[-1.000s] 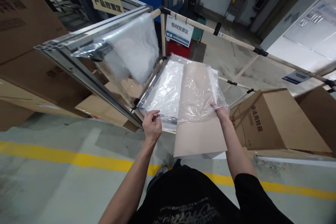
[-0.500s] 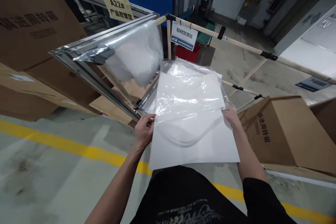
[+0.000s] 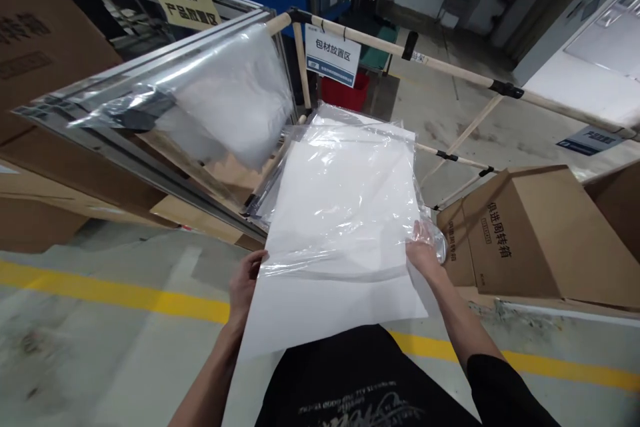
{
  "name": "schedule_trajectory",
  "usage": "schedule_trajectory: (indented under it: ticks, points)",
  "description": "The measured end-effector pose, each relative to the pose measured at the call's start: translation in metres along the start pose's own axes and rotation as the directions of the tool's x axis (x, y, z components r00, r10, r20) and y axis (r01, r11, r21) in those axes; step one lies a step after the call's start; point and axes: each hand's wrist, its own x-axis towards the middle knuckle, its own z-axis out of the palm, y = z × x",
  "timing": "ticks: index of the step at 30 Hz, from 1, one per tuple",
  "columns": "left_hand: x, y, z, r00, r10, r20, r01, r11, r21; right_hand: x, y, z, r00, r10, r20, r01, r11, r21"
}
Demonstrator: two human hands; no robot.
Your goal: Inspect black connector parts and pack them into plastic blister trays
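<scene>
A large white sheet (image 3: 325, 310) lies in front of my body, its far part inside a clear plastic bag (image 3: 345, 180). The near strip of the sheet sticks out past the bag's crinkled lower edge. My left hand (image 3: 247, 280) is closed at the left edge, gripping the sheet beside the bag's mouth; its fingertips are partly hidden. On the right side, my right hand (image 3: 423, 250) is closed on the bag's edge, with plastic wrinkling over the fingers. More clear bags and white material show beneath the far end.
At left, a metal frame (image 3: 150, 60) carries draped clear plastic (image 3: 235, 93). A pipe rail (image 3: 365, 43) with a white sign (image 3: 333, 57) runs behind. Cardboard boxes stand at left and at right (image 3: 525, 233). A yellow line (image 3: 125, 290) crosses the floor.
The bag's lower edge now sits nearer me across the sheet. My left hand has moved left and toward me with the sheet's edge; my right hand has come slightly nearer. The view has shifted.
</scene>
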Motion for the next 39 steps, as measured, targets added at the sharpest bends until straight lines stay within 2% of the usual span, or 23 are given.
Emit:
schedule_trajectory:
  ticks: [3, 7, 11, 15, 18, 23, 25, 27, 28, 30, 31, 32, 33, 34, 35, 36, 37, 38, 39]
  points:
    - [0.008, -0.006, -0.007, 0.995, -0.092, 0.042, 0.095, 0.991, -0.098, -0.024, -0.002, 0.013, 0.999, 0.012, 0.036, -0.009, 0.998, -0.07]
    - [0.02, -0.007, -0.017, 0.998, -0.047, 0.051, 0.054, 0.99, -0.133, -0.053, -0.007, 0.023, 0.992, 0.097, 0.081, -0.092, 0.994, -0.057]
    - [0.013, -0.008, -0.029, 0.996, -0.067, 0.05, 0.074, 0.988, -0.137, -0.077, -0.017, 0.027, 0.982, 0.139, 0.128, -0.125, 0.986, -0.113]
    - [-0.007, -0.011, -0.045, 0.996, 0.069, 0.051, -0.067, 0.997, -0.029, -0.099, -0.03, 0.03, 0.958, 0.207, 0.197, -0.169, 0.967, -0.19]
    - [-0.014, -0.018, -0.055, 0.987, 0.155, 0.043, -0.157, 0.987, 0.033, -0.109, -0.04, 0.031, 0.956, 0.199, 0.215, -0.153, 0.965, -0.213]
    - [0.007, -0.02, -0.054, 0.975, 0.191, 0.117, -0.203, 0.974, 0.101, -0.114, -0.06, 0.033, 0.964, 0.201, 0.172, -0.158, 0.958, -0.238]
    - [0.022, -0.015, -0.048, 0.974, 0.166, 0.157, -0.175, 0.983, 0.051, -0.116, -0.071, 0.031, 0.976, 0.176, 0.131, -0.139, 0.959, -0.247]
    - [0.035, -0.01, -0.044, 0.975, 0.126, 0.185, -0.115, 0.991, -0.067, -0.122, -0.078, 0.023, 0.981, 0.156, 0.118, -0.126, 0.965, -0.229]
    - [0.041, -0.009, -0.044, 0.974, 0.096, 0.207, -0.07, 0.989, -0.131, -0.126, -0.078, 0.015, 0.979, 0.137, 0.149, -0.109, 0.977, -0.185]
    - [0.049, -0.011, -0.05, 0.954, -0.025, 0.298, 0.094, 0.971, -0.221, -0.135, -0.068, -0.005, 0.953, 0.022, 0.304, -0.028, 1.0, 0.014]
    - [0.053, -0.014, -0.056, 0.926, -0.116, 0.358, 0.216, 0.943, -0.253, -0.138, -0.057, -0.017, 0.911, -0.072, 0.406, 0.003, 0.986, 0.169]
    - [0.056, -0.018, -0.062, 0.88, -0.212, 0.426, 0.352, 0.892, -0.285, -0.139, -0.044, -0.027, 0.862, -0.164, 0.48, -0.003, 0.945, 0.328]
    - [0.06, -0.022, -0.068, 0.818, -0.293, 0.494, 0.485, 0.813, -0.321, -0.135, -0.031, -0.035, 0.841, -0.213, 0.498, -0.044, 0.889, 0.455]
    - [0.064, -0.026, -0.073, 0.758, -0.351, 0.55, 0.597, 0.714, -0.367, -0.127, -0.017, -0.04, 0.865, -0.186, 0.466, -0.105, 0.84, 0.532]
    - [0.07, -0.028, -0.076, 0.71, -0.381, 0.592, 0.675, 0.609, -0.417, -0.116, -0.006, -0.039, 0.914, -0.081, 0.398, -0.176, 0.804, 0.568]
    - [0.077, -0.028, -0.077, 0.674, -0.393, 0.625, 0.723, 0.523, -0.451, -0.102, 0.001, -0.034, 0.95, 0.068, 0.305, -0.243, 0.773, 0.586]
    - [0.086, -0.025, -0.074, 0.647, -0.404, 0.646, 0.751, 0.482, -0.451, -0.086, 0.005, -0.025, 0.955, 0.209, 0.212, -0.296, 0.745, 0.598]
    - [0.095, -0.021, -0.069, 0.637, -0.416, 0.649, 0.755, 0.505, -0.417, -0.071, 0.005, -0.014, 0.94, 0.301, 0.161, -0.334, 0.714, 0.615]
    - [0.105, -0.013, -0.061, 0.64, -0.43, 0.636, 0.737, 0.578, -0.351, -0.056, 0.001, -0.003, 0.928, 0.337, 0.156, -0.356, 0.685, 0.636]
